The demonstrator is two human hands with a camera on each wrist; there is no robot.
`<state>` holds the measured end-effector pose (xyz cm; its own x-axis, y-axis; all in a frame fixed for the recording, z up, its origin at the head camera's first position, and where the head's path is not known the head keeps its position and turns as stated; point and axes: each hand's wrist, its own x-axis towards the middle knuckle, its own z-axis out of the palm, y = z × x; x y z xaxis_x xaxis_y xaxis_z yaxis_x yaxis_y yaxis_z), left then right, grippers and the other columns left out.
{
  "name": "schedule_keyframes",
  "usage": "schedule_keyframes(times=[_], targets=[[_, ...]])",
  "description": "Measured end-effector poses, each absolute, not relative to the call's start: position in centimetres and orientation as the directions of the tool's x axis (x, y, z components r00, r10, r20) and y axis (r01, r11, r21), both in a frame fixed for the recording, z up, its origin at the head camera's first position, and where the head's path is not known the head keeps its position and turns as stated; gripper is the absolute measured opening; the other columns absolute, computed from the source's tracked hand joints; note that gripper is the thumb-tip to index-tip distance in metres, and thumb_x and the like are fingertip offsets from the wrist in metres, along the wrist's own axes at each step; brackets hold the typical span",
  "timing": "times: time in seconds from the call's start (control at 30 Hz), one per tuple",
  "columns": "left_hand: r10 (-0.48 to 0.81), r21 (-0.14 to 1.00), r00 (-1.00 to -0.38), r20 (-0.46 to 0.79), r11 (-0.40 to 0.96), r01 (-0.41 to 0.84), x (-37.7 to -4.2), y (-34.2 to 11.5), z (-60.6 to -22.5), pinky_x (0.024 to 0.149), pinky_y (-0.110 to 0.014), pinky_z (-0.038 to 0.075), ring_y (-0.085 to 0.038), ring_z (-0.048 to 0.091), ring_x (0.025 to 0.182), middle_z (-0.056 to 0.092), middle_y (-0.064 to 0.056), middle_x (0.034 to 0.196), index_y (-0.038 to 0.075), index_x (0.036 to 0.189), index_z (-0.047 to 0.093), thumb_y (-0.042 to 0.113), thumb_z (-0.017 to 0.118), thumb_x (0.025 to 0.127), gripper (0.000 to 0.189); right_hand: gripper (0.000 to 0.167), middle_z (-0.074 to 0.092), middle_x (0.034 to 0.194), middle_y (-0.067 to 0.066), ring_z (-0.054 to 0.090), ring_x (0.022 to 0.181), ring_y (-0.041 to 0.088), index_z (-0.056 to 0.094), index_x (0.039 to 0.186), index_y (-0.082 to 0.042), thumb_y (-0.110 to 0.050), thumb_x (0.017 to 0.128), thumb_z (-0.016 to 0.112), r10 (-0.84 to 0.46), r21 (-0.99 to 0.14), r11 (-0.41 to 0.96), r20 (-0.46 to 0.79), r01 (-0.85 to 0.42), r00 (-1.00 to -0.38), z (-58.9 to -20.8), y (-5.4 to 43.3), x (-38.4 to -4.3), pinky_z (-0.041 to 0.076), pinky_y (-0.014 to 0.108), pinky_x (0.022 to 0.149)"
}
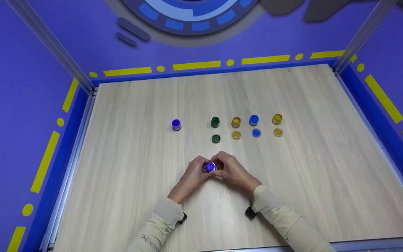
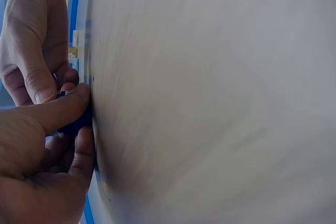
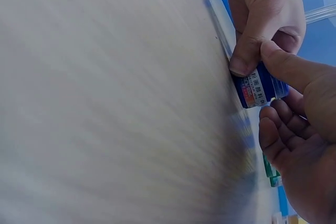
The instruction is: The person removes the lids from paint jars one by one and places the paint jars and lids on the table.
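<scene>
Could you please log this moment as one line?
left hand, right hand: hold purple jar | beyond: green jar, blue jar, two yellow jars | lids: nearer hands | second purple jar: left of green jar

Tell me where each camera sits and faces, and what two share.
Head: on the head, facing forward and down at the wooden tabletop and held purple paint jar; sleeved forearms, left hand and right hand show.
Left wrist: worn there, facing the jar and tabletop; left hand near, right hand beyond.
Right wrist: worn there, facing the jar and tabletop; right hand near, left hand beyond.
Wrist views share the jar, tabletop and both hands.
</scene>
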<state>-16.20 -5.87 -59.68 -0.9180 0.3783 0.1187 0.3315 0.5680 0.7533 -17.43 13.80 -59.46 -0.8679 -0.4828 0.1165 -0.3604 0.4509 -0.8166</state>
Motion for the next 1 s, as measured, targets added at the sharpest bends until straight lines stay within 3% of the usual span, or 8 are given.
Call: schedule_keyframes(times=[0.23,0.4,0.5,0.7,1.0], targets=[[0.385,0.761,-0.917,0.107,0.561,0.325,-16.3,-5.8,-59.6,0.086,-0.037,0.052,-0.022,0.062,0.095,0.065,-0.008,0.099,-0.001,0.104,0.066,0.011,0.085,0.085,0.030,0.031,0.066,0.113,0.006,0.061,0.099,0.017,0.071,0.120,-0.007,-0.015,0.091,0.080,-0.600,-0.808,0.391,0.139,-0.441,-0.787,-59.2,14.4,-18.0,0.052,0.030,0.086],[0.393,0.760,-0.917,0.070,0.574,0.304,-16.4,-5.8,-59.2,0.088,-0.038,0.052,-0.022,0.062,0.097,0.065,-0.009,0.101,0.000,0.107,0.067,0.011,0.087,0.084,0.033,0.036,0.064,0.118,0.010,0.060,0.102,0.021,0.069,0.127,-0.007,-0.007,0.092,0.076,-0.649,-0.801,0.333,0.189,-0.498,-0.737,-59.6,14.9,-18.2,0.050,0.032,0.088],[0.395,0.754,-0.916,0.073,0.579,0.310,-16.6,-5.8,-59.2,0.087,-0.037,0.052,-0.022,0.061,0.095,0.064,-0.009,0.099,-0.001,0.105,0.066,0.010,0.087,0.083,0.032,0.043,0.062,0.120,0.009,0.059,0.103,0.019,0.065,0.133,-0.008,-0.013,0.092,0.077,-0.634,-0.793,0.361,0.176,-0.490,-0.753,-59.8,15.0,-17.9,0.050,0.032,0.089],[0.387,0.771,-0.919,0.069,0.564,0.295,-16.5,-5.8,-59.3,0.086,-0.037,0.052,-0.021,0.060,0.095,0.064,-0.008,0.100,-0.001,0.105,0.066,0.008,0.086,0.083,0.031,0.067,0.061,0.114,0.008,0.058,0.095,0.020,0.055,0.141,-0.002,-0.031,0.088,0.083,-0.522,-0.804,0.434,0.144,-0.407,-0.841,-59.7,14.9,-16.9,0.051,0.033,0.082],[0.385,0.778,-0.920,0.070,0.557,0.292,-16.2,-5.9,-59.5,0.087,-0.036,0.051,-0.022,0.060,0.096,0.062,-0.007,0.102,0.001,0.107,0.064,0.007,0.085,0.084,0.031,0.052,0.063,0.100,0.006,0.059,0.088,0.020,0.062,0.120,-0.004,-0.032,0.083,0.087,-0.389,-0.800,0.477,0.180,-0.365,-0.903,-59.8,13.8,-15.7,0.049,0.029,0.074]])
